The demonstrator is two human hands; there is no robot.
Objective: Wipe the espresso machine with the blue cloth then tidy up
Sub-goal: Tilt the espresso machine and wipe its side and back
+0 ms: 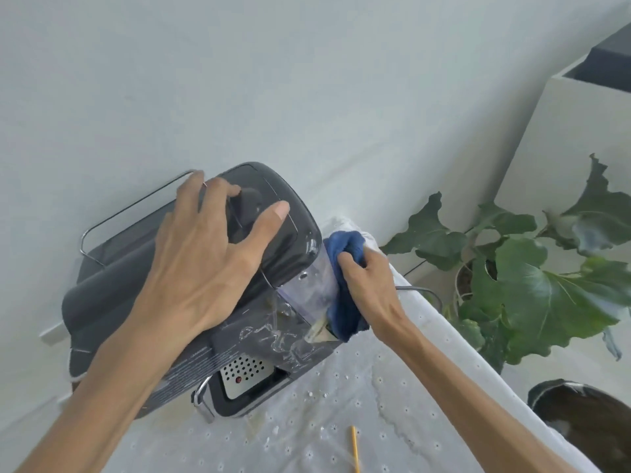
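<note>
Wiping is judged under way, tidying outstanding: a yellow pencil (355, 448) lies loose on the white tablecloth (307, 421), the left hand (205, 254) rests spread on the espresso machine (112, 302), the right hand (367, 281) grips the blue cloth (345, 247) against its clear tank (307, 291).

Left hand (205, 264) flat on top of the espresso machine (143, 302), fingers spread over the dark lid. Right hand (367, 285) grips the bunched blue cloth (341, 247), pressing it against the machine's clear water tank (307, 288). Machine sits on the white-clothed worktop (324, 421). Yellow pencil (355, 448) near front edge, leafy plant (532, 281) to the right.
</note>
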